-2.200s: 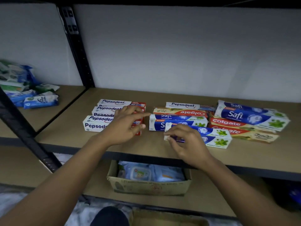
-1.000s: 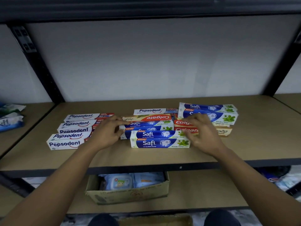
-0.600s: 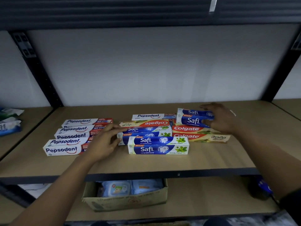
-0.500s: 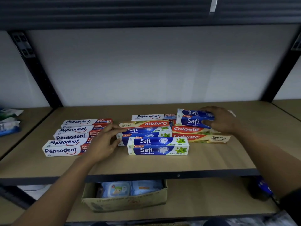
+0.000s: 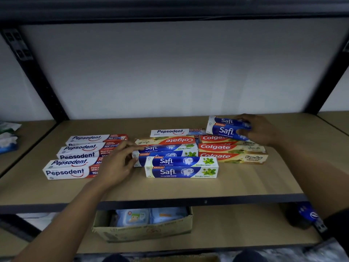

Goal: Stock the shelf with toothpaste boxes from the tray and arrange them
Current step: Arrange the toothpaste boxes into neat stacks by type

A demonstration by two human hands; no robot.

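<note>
Gripping the raised Safi box [image 5: 225, 130], the right hand [image 5: 259, 129] sits at two o'clock. The left hand [image 5: 118, 164], fingers loosely straight, touches the middle Safi box [image 5: 168, 151].

Ends of Pepsodent boxes [image 5: 71, 168] behind left hand [image 5: 118, 164]; Safi box [image 5: 225, 130] end under right hand [image 5: 259, 129]

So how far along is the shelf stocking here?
Mostly done: the Pepsodent row, front Safi box and Colgate boxes lie on the shelf. In hand: the right hand grips a raised Safi box above them; the left hand touches the middle Safi box. Probably left: set that box down, turn the upside-down Colgate box, regroup the lone Pepsodent box behind. No tray is in view.
</note>
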